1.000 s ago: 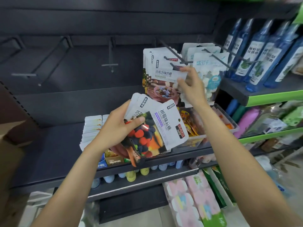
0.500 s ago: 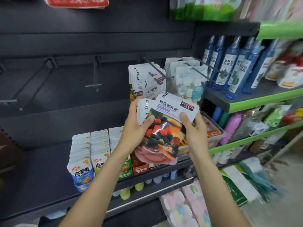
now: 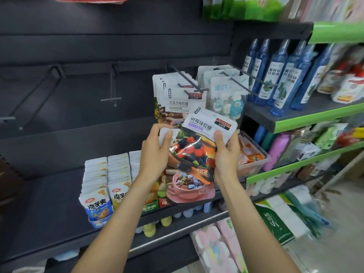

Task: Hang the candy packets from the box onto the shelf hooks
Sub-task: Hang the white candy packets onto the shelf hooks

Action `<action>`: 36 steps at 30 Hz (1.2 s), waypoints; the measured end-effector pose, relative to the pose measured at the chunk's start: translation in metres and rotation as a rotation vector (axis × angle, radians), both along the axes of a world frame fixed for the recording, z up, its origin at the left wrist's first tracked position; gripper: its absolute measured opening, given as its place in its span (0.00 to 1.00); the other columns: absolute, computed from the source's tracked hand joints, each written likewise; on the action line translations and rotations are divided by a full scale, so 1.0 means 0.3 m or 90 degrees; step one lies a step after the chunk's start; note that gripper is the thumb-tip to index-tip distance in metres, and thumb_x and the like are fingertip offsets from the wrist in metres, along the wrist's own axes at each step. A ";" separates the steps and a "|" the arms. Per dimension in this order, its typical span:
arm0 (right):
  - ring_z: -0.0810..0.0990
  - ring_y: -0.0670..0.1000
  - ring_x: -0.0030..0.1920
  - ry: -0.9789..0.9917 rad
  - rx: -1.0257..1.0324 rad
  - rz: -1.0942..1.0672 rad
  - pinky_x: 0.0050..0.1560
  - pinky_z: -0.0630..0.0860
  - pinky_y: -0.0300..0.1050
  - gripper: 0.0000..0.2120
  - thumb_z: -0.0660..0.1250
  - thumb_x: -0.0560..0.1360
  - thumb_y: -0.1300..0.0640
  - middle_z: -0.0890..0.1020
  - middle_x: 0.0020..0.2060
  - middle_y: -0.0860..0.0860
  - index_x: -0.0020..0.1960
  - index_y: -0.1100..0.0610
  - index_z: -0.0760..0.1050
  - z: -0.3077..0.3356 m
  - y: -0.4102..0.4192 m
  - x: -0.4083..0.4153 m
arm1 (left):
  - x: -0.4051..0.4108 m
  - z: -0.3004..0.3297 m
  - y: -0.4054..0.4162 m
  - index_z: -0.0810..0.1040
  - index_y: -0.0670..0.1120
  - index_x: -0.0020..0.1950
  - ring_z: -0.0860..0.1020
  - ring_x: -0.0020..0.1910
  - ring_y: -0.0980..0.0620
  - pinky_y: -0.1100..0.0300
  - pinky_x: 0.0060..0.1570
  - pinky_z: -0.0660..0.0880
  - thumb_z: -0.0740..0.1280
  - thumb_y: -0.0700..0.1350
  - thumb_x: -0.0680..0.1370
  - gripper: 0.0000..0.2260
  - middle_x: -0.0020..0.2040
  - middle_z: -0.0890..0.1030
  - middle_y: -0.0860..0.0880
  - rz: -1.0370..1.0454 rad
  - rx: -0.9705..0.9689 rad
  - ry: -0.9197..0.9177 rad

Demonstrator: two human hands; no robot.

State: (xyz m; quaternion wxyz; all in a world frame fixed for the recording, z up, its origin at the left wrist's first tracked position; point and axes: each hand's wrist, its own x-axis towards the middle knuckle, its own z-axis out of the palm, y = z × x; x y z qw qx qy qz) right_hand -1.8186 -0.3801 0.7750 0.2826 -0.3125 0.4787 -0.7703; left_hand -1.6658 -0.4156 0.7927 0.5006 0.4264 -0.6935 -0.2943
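At far left two bare metal hooks slant out from the dark matte back panel, and a third hook ends in a short flat crossbar. On the dark shelf below stand tight rows of small glossy sachets, white on top with blue and yellow printed fronts.

The left hand holds a fanned stack of flat candy packets by their left edge, thumb curled over the front and fingers behind; its grip is closed round the stack. The front packet is a shiny plastic pouch, white across the top with dark print, with a berry picture below that catches glare. The right hand pinches this packet at its right edge, thumb on the face and fingers wrapped behind. The stack sits in mid-air in front of the shelf, just below the hung packets.

Above the hands, white pouches hang on a hook; beside them paler pouches hang on another. Right of the hands sits a clear plastic tub of orange wrappers. Further right, tall blue translucent bottles stand on a green-edged shelf.
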 end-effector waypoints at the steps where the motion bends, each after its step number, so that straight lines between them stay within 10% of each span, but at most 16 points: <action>1: 0.81 0.48 0.57 0.050 -0.016 -0.003 0.57 0.78 0.52 0.11 0.62 0.80 0.61 0.82 0.54 0.49 0.61 0.51 0.73 0.008 0.000 -0.001 | 0.007 0.003 -0.004 0.71 0.59 0.48 0.81 0.33 0.47 0.49 0.33 0.76 0.60 0.46 0.82 0.07 0.43 0.80 0.55 0.002 0.003 0.006; 6: 0.81 0.45 0.53 0.218 -0.045 0.073 0.53 0.78 0.43 0.10 0.64 0.79 0.62 0.82 0.50 0.46 0.54 0.49 0.76 0.089 0.001 -0.025 | 0.072 0.037 -0.007 0.73 0.49 0.55 0.75 0.38 0.69 0.74 0.36 0.67 0.61 0.42 0.81 0.04 0.43 0.78 0.66 0.067 -0.059 0.018; 14: 0.79 0.55 0.59 0.219 -0.044 0.076 0.60 0.77 0.56 0.17 0.66 0.77 0.61 0.80 0.59 0.58 0.61 0.49 0.66 0.144 -0.088 -0.041 | 0.065 0.081 -0.013 0.73 0.48 0.67 0.67 0.20 0.56 0.71 0.22 0.58 0.61 0.39 0.81 0.15 0.22 0.66 0.53 -0.027 -0.236 -0.196; 23: 0.71 0.40 0.64 0.353 -0.013 0.032 0.66 0.68 0.37 0.17 0.63 0.78 0.66 0.77 0.62 0.46 0.65 0.56 0.74 0.141 -0.138 -0.076 | 0.005 0.091 -0.069 0.76 0.45 0.66 0.71 0.50 0.46 0.65 0.41 0.71 0.59 0.37 0.82 0.15 0.54 0.83 0.43 -0.062 -0.185 -0.172; 36: 0.72 0.32 0.55 0.356 0.019 0.032 0.54 0.67 0.22 0.17 0.65 0.79 0.60 0.76 0.59 0.46 0.67 0.54 0.74 0.158 -0.144 -0.074 | 0.021 0.084 -0.085 0.65 0.48 0.75 0.74 0.35 0.60 0.69 0.34 0.69 0.60 0.39 0.82 0.21 0.49 0.83 0.43 -0.046 -0.239 -0.239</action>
